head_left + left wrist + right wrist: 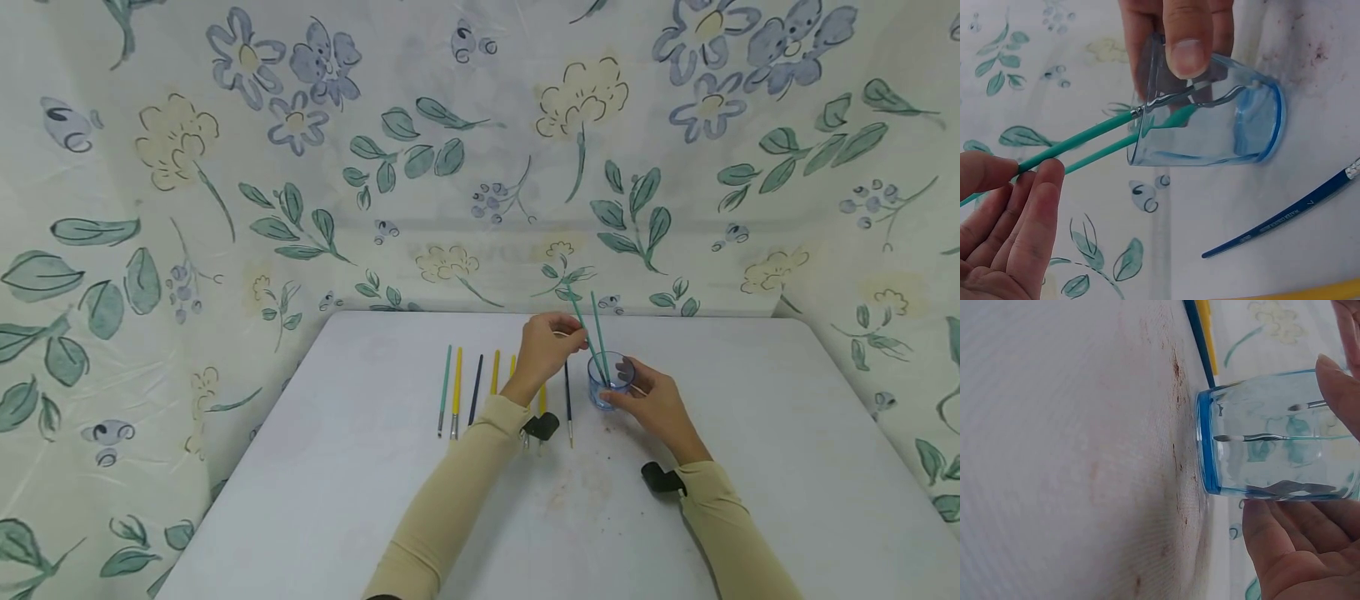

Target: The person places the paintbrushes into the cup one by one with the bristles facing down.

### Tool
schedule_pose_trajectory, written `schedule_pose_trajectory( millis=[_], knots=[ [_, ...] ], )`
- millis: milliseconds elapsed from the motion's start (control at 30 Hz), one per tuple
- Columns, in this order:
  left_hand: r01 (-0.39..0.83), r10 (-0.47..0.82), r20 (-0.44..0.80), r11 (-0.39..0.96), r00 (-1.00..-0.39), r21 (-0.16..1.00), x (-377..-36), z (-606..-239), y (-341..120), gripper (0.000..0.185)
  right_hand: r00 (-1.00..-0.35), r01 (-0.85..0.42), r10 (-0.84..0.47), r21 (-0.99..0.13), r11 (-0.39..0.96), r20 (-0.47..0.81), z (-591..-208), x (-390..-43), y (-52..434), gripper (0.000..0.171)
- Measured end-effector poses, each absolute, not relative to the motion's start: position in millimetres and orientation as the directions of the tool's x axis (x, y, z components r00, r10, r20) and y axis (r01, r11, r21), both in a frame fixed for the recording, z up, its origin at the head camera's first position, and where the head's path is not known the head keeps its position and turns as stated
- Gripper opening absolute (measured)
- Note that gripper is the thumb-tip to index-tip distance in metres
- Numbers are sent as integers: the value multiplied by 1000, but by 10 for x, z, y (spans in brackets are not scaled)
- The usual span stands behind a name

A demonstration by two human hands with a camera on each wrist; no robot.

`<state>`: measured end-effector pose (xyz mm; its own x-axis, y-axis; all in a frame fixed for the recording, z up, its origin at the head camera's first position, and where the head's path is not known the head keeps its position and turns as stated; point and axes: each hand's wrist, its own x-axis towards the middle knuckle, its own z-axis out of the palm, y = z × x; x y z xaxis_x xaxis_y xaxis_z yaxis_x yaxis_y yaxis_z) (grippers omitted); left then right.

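Note:
My left hand (pixel 547 346) pinches a teal-green paintbrush (pixel 1085 139) between thumb and fingertips, its bristle end pointing down inside a clear blue-tinted cup (pixel 598 401). Another teal-green paintbrush (pixel 598 329) leans in the same cup, bristles down, close beside the held one. Thumb on one side and fingers on the other, my right hand (pixel 651 400) grips the cup. In the right wrist view the cup's blue base (pixel 1208 444) is at the tabletop, and one brush's bristles (pixel 1229 438) show near the bottom; the other brush's tip (pixel 1297 407) is higher up.
Left of the cup on the white table (pixel 337 483) lies a row of paintbrushes: a teal one (pixel 446 383), yellow ones (pixel 457 375) and dark blue ones (pixel 568 400). My left forearm hides part of the row. Brown specks mark the tabletop before the cup. A floral sheet (pixel 420 233) hangs behind.

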<state>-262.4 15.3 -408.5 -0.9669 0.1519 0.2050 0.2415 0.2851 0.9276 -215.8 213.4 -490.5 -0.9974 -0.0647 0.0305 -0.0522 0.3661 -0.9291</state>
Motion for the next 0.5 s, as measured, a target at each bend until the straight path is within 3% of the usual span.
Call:
schedule_pose_trajectory(
  millis=[500],
  knots=[
    [237,148,199,308,-969,922,-2579,-4097,76,13,-998,-43,-64,-926,374,20,-4882,-2122,2111,91]
  ],
)
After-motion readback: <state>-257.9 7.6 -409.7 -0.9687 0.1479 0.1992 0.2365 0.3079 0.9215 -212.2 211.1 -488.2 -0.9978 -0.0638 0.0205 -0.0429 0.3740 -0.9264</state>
